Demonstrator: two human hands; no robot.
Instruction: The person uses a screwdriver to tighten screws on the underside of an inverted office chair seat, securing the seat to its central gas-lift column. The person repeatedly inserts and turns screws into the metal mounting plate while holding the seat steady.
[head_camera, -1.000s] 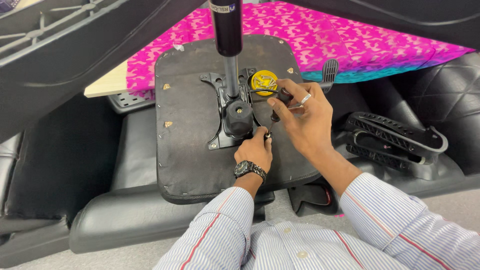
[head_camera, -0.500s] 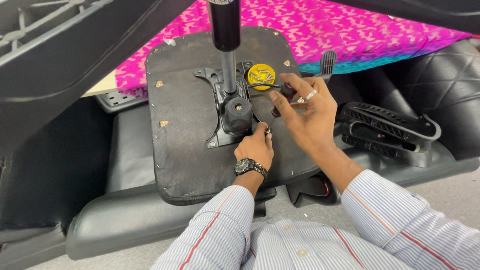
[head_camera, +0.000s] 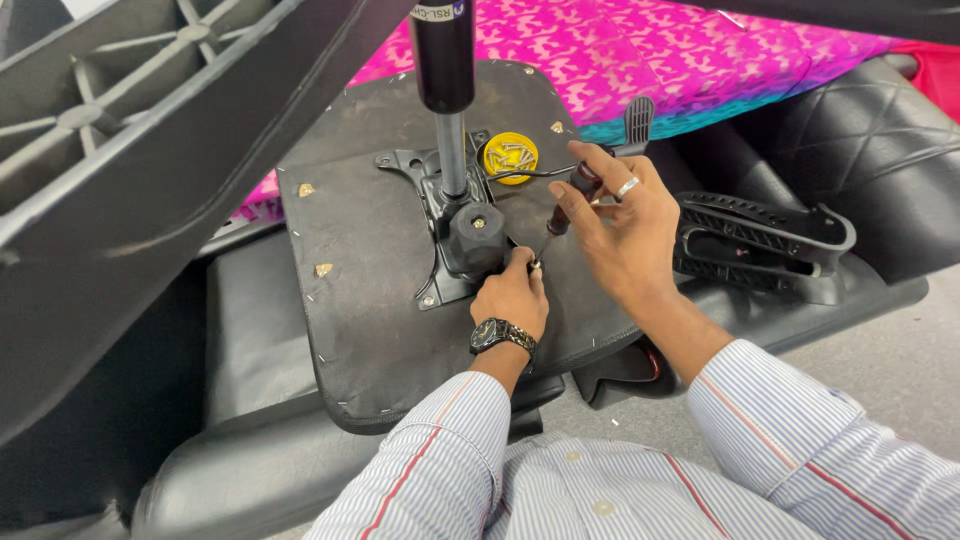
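Right hand (head_camera: 625, 225) fingers (head_camera: 590, 160) wrapped round the dark handle of a screwdriver (head_camera: 568, 205), thumb and forefinger pinching near its top, ring on one finger. Tool tilted, shaft running down-left to a tip at the left hand's knuckles.

Left hand (head_camera: 512, 295) fingers (head_camera: 520, 262) curled together at the screwdriver tip, pressed to the seat underside; probably pinching a screw there, too small to tell. Watch (head_camera: 498, 333) on that wrist. Both sleeves striped shirt.

Tip sits just right of the black knob (head_camera: 476, 232) on the metal mechanism plate (head_camera: 432, 215), which is fixed to the upturned chair seat base (head_camera: 370, 250), dark fabric, stapled round the edge. Gas lift cylinder (head_camera: 445, 70) stands upright out of the plate.

Yellow round lid (head_camera: 510, 155) with screws in it lies on the seat base, just behind the right hand. Black lever (head_camera: 638, 118) near the far edge. Black plastic armrest (head_camera: 765, 240) lies right of the hand. Pink patterned cloth (head_camera: 640, 60) behind. Black chair base leg (head_camera: 150, 170) crosses the left foreground.
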